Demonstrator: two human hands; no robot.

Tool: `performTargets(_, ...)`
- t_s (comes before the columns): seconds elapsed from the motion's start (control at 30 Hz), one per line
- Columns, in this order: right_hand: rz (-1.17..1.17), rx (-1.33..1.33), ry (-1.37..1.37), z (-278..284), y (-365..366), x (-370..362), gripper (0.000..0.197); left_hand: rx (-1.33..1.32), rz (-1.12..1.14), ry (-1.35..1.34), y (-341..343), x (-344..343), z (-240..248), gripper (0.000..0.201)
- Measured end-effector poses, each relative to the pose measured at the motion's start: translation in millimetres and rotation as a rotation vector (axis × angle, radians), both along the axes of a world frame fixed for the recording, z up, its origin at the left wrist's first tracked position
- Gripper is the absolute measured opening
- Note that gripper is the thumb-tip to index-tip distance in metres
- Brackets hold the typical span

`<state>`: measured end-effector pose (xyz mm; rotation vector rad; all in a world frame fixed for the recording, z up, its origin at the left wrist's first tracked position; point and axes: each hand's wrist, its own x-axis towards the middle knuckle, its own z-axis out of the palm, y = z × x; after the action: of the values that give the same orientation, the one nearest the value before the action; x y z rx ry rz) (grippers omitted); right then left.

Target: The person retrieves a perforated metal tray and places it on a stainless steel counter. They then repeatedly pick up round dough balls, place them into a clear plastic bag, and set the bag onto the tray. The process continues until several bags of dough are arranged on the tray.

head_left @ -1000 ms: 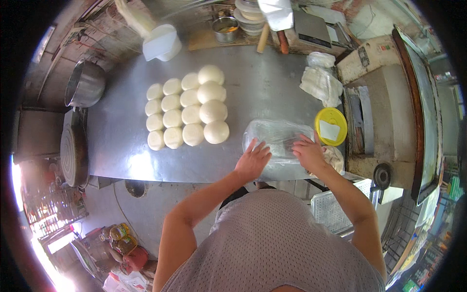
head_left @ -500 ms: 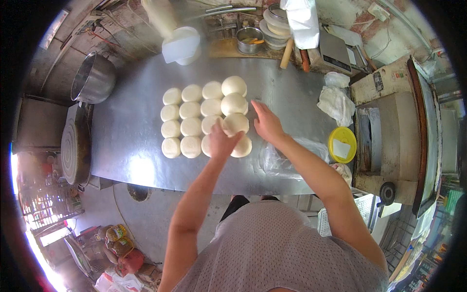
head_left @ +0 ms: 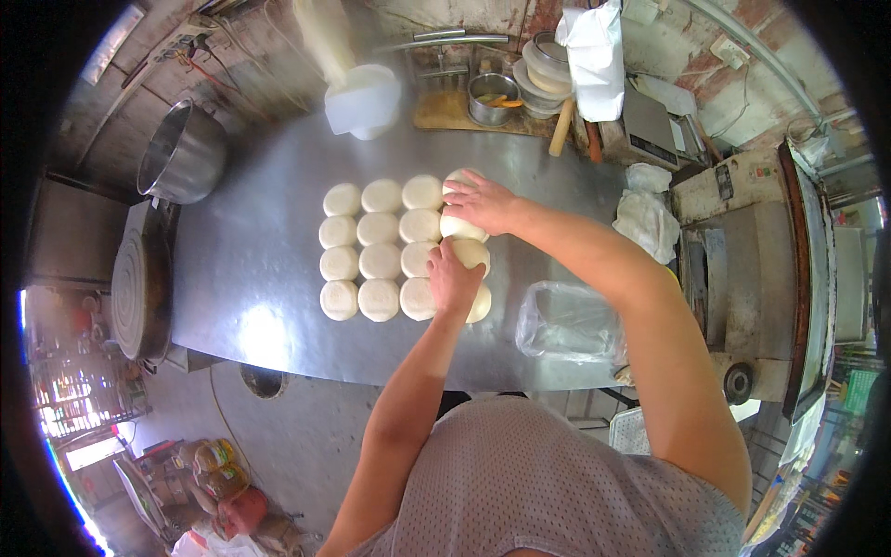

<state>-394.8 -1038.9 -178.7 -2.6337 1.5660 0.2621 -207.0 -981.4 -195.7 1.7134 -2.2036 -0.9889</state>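
Observation:
Several pale, flattened dough balls (head_left: 379,228) stand in close rows on the metal table. Those in the right-hand column look higher, and part of this column seems stacked in two layers. My left hand (head_left: 453,280) is closed around a dough ball in that column (head_left: 473,252), thumb on its right and fingers on its left. Farther back, my right hand (head_left: 483,200) lies across the two far dough balls of the same column, fingers spread over their tops. Its palm hides much of them. The nearest dough ball in the column (head_left: 480,304) shows beside my left wrist.
A clear plastic bag (head_left: 568,320) lies right of the dough. A white container (head_left: 362,100), a metal pot (head_left: 492,98) and a rolling pin (head_left: 561,128) are at the back. A large steel bowl (head_left: 182,151) stands left, a scale (head_left: 642,125) at back right.
My right hand has moved from beside the right column onto its far dough balls. My left hand stays at the same column, more closely around a dough ball. The view has shifted slightly.

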Motion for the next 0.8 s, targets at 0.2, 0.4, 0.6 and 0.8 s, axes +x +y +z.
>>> performTargets(0.2, -0.083, 0.112, -0.200, 19.4, 4.8, -18.5, 0.083, -0.130, -0.253, 0.037, -27.6, 24.6, 26.9, 0.067)
performTargets(0.4, -0.100, 0.021, -0.242, 6.1, 8.1, -38.0, 0.093, -0.115, -0.404, 0.039, -63.1, 28.0, 40.1, 0.068)
performTargets(0.6, -0.022, -0.028, -0.208, -23.2, -16.5, -16.9, 0.089, -0.113, -0.344, -0.075, -51.7, 42.6, 2.5, 0.098)
performTargets(0.8, 0.067, -0.011, -0.148, -8.3, -28.4, -20.1, 0.077, -0.197, -0.145, -0.207, -25.3, 25.9, -3.6, 0.106)
